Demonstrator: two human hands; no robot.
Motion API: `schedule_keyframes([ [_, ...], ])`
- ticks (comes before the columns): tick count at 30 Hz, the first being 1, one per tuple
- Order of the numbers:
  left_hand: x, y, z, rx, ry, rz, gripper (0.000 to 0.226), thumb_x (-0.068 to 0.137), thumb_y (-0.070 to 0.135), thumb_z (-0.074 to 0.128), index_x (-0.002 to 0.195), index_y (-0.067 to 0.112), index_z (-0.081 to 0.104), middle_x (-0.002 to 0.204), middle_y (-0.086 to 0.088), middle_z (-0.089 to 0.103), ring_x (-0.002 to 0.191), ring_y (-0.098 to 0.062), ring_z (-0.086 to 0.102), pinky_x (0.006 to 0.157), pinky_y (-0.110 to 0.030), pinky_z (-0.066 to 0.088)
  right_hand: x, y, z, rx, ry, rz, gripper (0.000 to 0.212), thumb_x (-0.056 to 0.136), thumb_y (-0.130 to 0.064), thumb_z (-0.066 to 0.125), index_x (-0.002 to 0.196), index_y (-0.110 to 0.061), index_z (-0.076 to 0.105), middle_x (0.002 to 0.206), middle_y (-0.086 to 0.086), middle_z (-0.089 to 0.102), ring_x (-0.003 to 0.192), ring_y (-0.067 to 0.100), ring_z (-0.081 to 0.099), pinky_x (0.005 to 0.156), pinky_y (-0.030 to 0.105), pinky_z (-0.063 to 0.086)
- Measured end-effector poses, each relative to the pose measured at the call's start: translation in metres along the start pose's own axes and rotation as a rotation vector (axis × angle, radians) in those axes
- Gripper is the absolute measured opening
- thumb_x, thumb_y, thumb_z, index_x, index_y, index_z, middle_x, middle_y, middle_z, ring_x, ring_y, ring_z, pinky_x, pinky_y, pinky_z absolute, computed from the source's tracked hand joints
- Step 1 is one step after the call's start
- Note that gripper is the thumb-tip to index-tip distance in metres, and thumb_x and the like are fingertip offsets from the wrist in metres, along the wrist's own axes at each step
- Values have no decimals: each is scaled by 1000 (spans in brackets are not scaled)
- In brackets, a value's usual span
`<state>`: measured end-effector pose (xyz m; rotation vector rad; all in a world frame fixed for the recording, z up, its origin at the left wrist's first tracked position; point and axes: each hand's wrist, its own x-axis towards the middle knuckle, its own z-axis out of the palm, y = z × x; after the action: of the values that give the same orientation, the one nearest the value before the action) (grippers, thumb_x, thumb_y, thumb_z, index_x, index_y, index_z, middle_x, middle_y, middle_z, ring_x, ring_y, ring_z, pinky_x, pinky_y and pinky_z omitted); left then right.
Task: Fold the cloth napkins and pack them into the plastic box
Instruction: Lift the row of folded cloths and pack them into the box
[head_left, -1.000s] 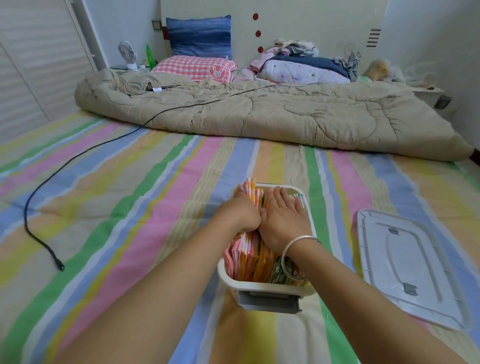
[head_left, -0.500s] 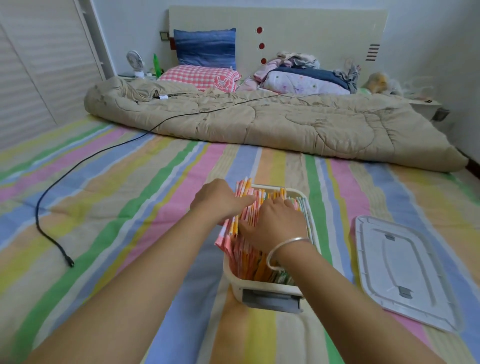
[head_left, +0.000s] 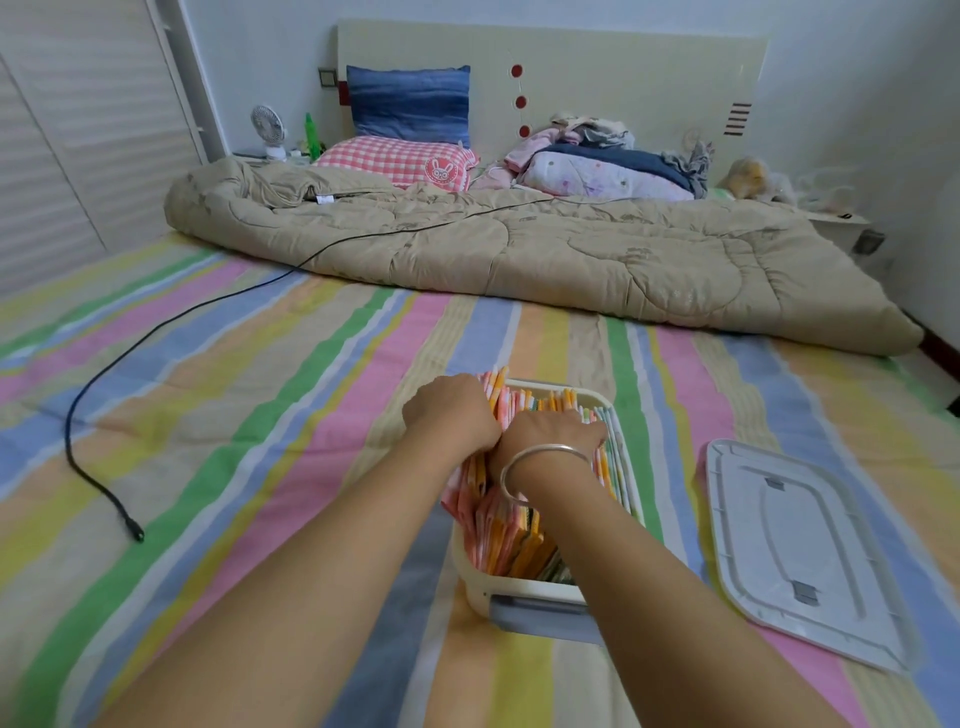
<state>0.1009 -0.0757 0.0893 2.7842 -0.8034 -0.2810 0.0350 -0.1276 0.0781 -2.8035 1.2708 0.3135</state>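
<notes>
Right of box, lid lies flat; cable well left. Napkins stand on edge, packed; my left hand curls round some, right hand presses them, fingers straight.

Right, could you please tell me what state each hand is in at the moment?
Left hand: closed, fingers curled round upright napkins in the plastic box.
Right hand: open, fingers flat on the napkins.

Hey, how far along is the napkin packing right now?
Done: the plastic box is crammed with folded napkins standing on edge, and none show loose on the bedsheet. In hand: the left hand grips the pink ones at the left side, the right hand pushes into the middle rows. Left: the lid lies beside the box, not yet on.
</notes>
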Motion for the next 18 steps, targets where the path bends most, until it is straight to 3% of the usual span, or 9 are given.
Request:
schedule_keyframes([
  [2, -1, 6, 4, 59, -6, -18, 28, 92, 19, 58, 120, 14, 58, 124, -9, 59, 115, -29, 58, 78, -31, 41, 2, 9, 10, 176, 44, 6, 28, 90, -43, 48, 97, -19, 63, 121, 5, 62, 133, 27, 38, 111, 53, 18],
  [4, -2, 12, 8, 89, 12, -11, 34, 92, 18, 59, 126, 14, 57, 127, -9, 58, 119, -29, 57, 81, -31, 41, -1, 21, 23, 333, 133, 1, 39, 91, -47, 43, 68, -20, 59, 93, 0, 65, 130, 25, 39, 110, 53, 16],
  [6, -2, 20, 10, 116, 39, 9, 34, 95, 19, 57, 128, 14, 56, 127, -9, 59, 118, -29, 57, 82, -32, 43, -2, 33, 30, 492, 212, 14, 43, 88, -44, 46, 54, -19, 53, 68, -3, 55, 117, 23, 44, 106, 48, 21],
  [9, -6, 31, 8, 158, 84, 47, 35, 101, 21, 49, 135, 14, 52, 128, -9, 58, 118, -29, 57, 78, -32, 39, -2, 44, 34, 690, 281, 42, 44, 84, -35, 52, 47, -17, 39, 56, -3, 43, 99, 23, 48, 100, 43, 25],
  [12, -10, 37, 2, 174, 51, 64, 36, 99, 19, 50, 134, 12, 52, 128, -10, 58, 118, -29, 57, 78, -31, 39, -1, 46, 35, 695, 332, 13, 48, 85, -37, 54, 46, -17, 35, 51, -3, 39, 94, 23, 48, 102, 44, 25],
  [16, -10, 34, -22, 162, -173, 45, 45, 91, 22, 55, 134, 8, 54, 127, -15, 59, 115, -34, 60, 86, -36, 51, -4, 38, 36, 672, 357, -44, 47, 87, -44, 54, 49, -18, 41, 56, -4, 46, 96, 18, 43, 94, 37, 20],
  [18, -11, 41, -30, 218, -317, 78, 45, 101, 13, 41, 145, 2, 44, 146, -19, 48, 133, -36, 48, 103, -39, 44, -7, 34, 38, 688, 380, -73, 43, 86, -41, 55, 51, -18, 44, 59, -4, 49, 97, 18, 44, 89, 34, 18],
])
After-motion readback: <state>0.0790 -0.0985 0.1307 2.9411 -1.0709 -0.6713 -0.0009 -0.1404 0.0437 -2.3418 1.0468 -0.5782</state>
